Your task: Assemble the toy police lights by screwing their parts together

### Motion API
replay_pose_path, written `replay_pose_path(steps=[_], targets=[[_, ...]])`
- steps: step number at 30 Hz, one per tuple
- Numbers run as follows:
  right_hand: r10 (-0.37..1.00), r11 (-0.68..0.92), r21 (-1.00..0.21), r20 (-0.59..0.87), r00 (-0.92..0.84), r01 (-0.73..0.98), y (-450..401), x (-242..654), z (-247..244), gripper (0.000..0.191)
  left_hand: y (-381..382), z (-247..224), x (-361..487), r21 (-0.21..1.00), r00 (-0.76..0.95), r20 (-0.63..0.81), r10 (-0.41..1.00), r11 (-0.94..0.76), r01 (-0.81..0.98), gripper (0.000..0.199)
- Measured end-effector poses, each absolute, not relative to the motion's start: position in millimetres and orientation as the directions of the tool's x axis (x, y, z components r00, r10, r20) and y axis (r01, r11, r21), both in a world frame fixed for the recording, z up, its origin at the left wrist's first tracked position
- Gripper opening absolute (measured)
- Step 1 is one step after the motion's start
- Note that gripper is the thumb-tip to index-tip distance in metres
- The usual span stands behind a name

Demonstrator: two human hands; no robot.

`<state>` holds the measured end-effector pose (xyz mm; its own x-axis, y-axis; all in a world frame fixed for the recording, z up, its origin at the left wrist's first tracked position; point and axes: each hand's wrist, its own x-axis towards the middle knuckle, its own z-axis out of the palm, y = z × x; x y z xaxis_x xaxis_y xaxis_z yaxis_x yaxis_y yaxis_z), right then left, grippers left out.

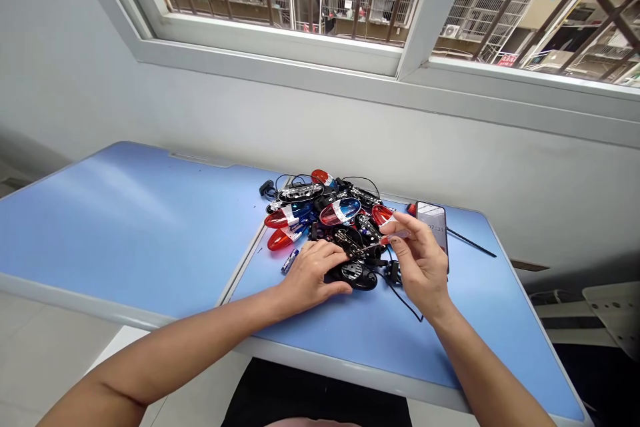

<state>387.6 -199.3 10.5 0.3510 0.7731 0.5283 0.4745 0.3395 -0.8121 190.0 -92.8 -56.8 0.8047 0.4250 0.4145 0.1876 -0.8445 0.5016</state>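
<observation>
I can't see the whole screwdriver (384, 240); the right grip (421, 261) covers part of it and part of the phone (433, 215). The left grip (315, 272) hides one end of the black casing (364, 278) from me. My lower edge cuts both forearms (200, 341), the top edge the window (280, 48). I find the red sign's (507, 60) lettering too small to read.

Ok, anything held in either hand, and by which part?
Right hand: screwdriver, by the handle. Left hand: at a black housing; whether it grips can't be told.
</observation>
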Motion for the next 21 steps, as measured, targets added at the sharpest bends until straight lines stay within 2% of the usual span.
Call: replay_pose_path(steps=[7, 14, 21], targets=[[0.752, 0.351, -0.824, 0.532, 0.39, 0.445, -196.8, 389.3, 11.8, 0.03, -93.4, -57.0, 189.6, 0.506, 0.794, 0.431, 0.429, -0.843, 0.181, 0.047], [0.662, 0.361, -0.848, 0.526, 0.535, 0.388, -195.5, 394.8, 16.8, 0.035, -94.1, -55.6, 187.7, 0.478, 0.8, 0.425, 0.422, -0.856, 0.197, 0.058], [0.682, 0.354, -0.827, 0.548, 0.485, 0.437, -200.2, 392.7, 19.9, 0.025, -94.1, -54.8, 187.2, 0.457, 0.822, 0.394, 0.412, -0.863, 0.214, 0.059]])
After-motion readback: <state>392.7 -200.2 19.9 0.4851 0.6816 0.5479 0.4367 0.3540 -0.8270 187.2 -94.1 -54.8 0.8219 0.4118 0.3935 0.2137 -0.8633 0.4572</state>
